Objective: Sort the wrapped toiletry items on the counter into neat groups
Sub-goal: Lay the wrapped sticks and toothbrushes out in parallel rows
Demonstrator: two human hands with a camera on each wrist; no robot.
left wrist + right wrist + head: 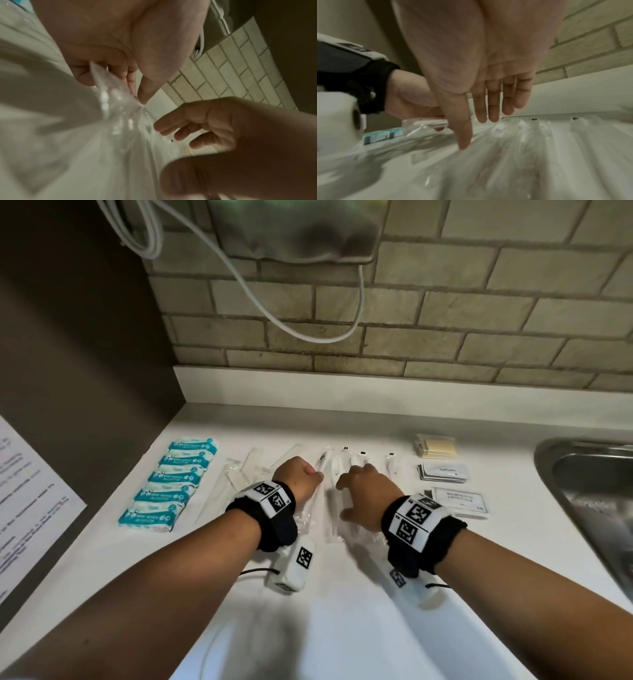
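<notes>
1. Five blue soap packets [170, 483] are lying in a tidy column at the left of the white counter [342, 628].
2. Just right of them, some clear sleeves holding flat white pieces [239, 474] are lying side by side.
3. The left hand [297, 477] is pinching one clear wrapper [113, 94] between thumb and curled fingers, holding it over the counter's middle.
4. The right hand [366, 494] is hovering just beside it, palm down, fingers [494, 102] straight and relaxed, holding nothing, over a row of wrapped toothbrushes [359, 463].
5. Sachet stacks [445, 474] are sitting in groups further right, near the sink [589, 481].
</notes>
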